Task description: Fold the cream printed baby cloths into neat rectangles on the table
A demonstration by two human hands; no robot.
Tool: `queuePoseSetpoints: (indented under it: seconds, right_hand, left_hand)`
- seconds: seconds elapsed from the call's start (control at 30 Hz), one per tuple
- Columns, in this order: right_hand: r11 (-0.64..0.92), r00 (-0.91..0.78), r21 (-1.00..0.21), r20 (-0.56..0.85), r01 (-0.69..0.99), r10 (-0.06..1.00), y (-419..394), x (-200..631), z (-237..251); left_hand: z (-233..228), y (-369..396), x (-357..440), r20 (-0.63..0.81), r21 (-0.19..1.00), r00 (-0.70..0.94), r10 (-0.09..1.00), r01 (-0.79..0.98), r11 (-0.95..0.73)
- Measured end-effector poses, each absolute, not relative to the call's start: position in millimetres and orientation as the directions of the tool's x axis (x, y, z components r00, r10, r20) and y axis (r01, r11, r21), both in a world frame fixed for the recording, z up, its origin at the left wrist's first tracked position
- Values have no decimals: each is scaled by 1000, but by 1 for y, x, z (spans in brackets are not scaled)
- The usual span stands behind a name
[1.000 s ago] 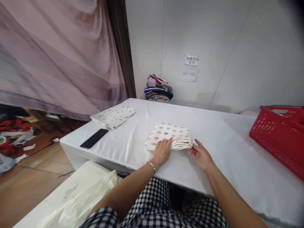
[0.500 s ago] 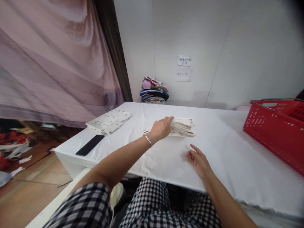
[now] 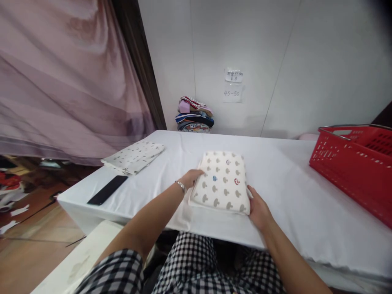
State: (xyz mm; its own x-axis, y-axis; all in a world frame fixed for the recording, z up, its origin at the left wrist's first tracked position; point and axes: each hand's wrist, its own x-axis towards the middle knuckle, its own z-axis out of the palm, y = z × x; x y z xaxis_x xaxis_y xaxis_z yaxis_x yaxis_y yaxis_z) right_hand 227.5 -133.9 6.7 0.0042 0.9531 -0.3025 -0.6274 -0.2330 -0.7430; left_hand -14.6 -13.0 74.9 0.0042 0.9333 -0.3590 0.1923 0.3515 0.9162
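Note:
A folded white cloth [image 3: 222, 181] printed with grey mushrooms, a few of them blue or red, lies in front of me on the white-covered table [image 3: 284, 196]. My left hand [image 3: 192, 178], with a silver bracelet at the wrist, is closed on its left edge, thumb on top. On the lower right side my right hand [image 3: 260, 209] grips the other edge, its fingers partly hidden by the fabric. The cloth forms a neat, nearly rectangular bundle.
Another folded white cloth [image 3: 134, 157] with small dark marks lies at the left, beside a flat black object [image 3: 107, 190]. A red basket [image 3: 352, 171] stands at the right. Folded fabrics [image 3: 195, 116] are piled by the wall, left of paper notes [image 3: 232, 93]. A pink curtain [image 3: 61, 81] hangs left.
The cloth has gone from being folded over under my left hand to lying flat, printed side up and nearer me. My right hand, free before, now holds its right edge.

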Motion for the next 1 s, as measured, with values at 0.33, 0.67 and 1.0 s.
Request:
queuePoseSetpoints:
  seconds: [0.33, 0.67, 1.0]
  right_hand:
    - [-207, 135, -864, -298, -459, 945, -131, 231, -6]
    - [-121, 390, -985, -65, 120, 919, -118, 286, -1]
    - [372, -62, -751, 406, 545, 912, -136, 194, 32]
  left_hand:
    - [38, -27, -22, -429, 891, 28, 903, 175, 418]
    - [17, -44, -14, -376, 899, 111, 920, 285, 333]
    - [19, 2, -18, -239, 812, -68, 969, 533, 238]
